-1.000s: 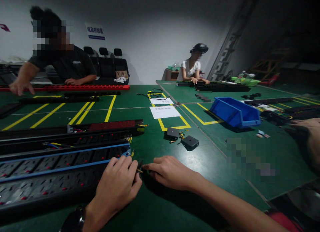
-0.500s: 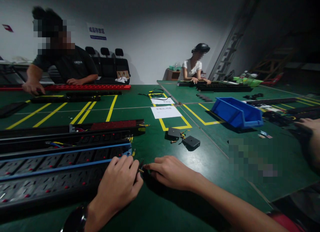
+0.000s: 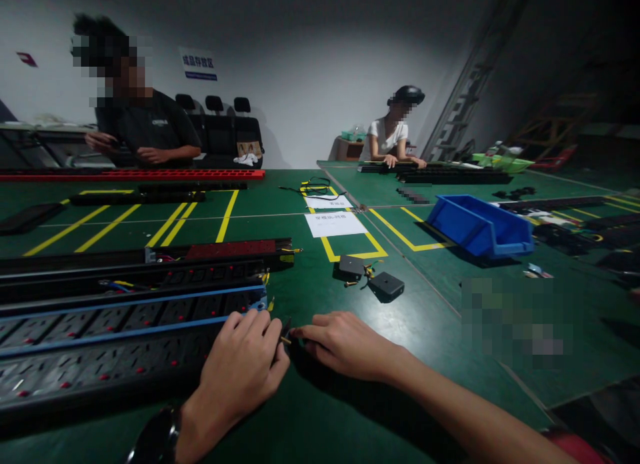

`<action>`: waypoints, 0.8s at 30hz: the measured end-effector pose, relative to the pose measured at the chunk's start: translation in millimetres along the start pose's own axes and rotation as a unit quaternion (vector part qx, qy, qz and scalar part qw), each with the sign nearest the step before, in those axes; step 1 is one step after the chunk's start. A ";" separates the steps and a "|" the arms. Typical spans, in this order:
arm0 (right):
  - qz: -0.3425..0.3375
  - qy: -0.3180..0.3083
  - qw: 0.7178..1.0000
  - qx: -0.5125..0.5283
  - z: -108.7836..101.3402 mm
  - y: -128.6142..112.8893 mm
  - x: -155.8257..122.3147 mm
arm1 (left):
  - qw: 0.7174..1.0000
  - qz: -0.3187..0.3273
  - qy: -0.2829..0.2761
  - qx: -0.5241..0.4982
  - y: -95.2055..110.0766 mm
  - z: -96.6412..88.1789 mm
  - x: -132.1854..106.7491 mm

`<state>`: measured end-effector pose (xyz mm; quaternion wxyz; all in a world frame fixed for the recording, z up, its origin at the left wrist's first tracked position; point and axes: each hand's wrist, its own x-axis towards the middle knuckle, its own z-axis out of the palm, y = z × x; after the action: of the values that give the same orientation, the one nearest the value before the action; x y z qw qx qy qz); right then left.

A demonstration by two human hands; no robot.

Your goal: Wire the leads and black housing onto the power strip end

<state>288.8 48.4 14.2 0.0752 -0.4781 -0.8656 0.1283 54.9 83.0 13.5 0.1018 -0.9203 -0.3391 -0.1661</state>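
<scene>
My left hand (image 3: 243, 371) is curled closed over the right end of a long black power strip (image 3: 115, 354) with red switches, lying nearest me on the green table (image 3: 350, 417). My right hand (image 3: 345, 344) lies just to its right with fingers pinched toward the strip's end. Between the two hands a small yellow-tipped wire end (image 3: 285, 339) shows; the part the fingers pinch is too small to name. A blue-edged strip (image 3: 130, 311) lies just behind the near one.
More black strips (image 3: 150, 264) lie behind, two small black boxes (image 3: 373, 277) with wires ahead, a white paper (image 3: 335, 224), a blue bin (image 3: 480, 225) at right. One person sits across at the left behind a red strip (image 3: 150, 175), another at the far table.
My hands have barely moved. The person at the left drew an arm back from the red strip toward the body. The hand at the right edge has left the view.
</scene>
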 end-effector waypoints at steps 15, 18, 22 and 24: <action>-0.004 0.012 1.000 0.009 2.0 0.7 0.0 | 1.000 0.004 0.003 0.007 -0.7 1.2 -1.2; -0.001 0.009 1.000 0.010 2.0 0.6 -0.3 | 1.000 0.003 -0.001 0.008 -0.5 0.7 -1.1; 0.000 0.007 1.000 -0.001 1.4 0.1 -0.7 | 1.000 0.003 -0.005 0.002 -0.6 0.2 -0.3; 0.000 0.006 1.000 -0.004 0.9 -0.1 -0.7 | 1.000 0.001 -0.003 0.001 -0.7 0.1 -0.1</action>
<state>288.8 47.7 13.3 0.0786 -0.4795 -0.8655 0.1214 54.4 83.5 13.5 0.1015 -0.9211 -0.3385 -0.1631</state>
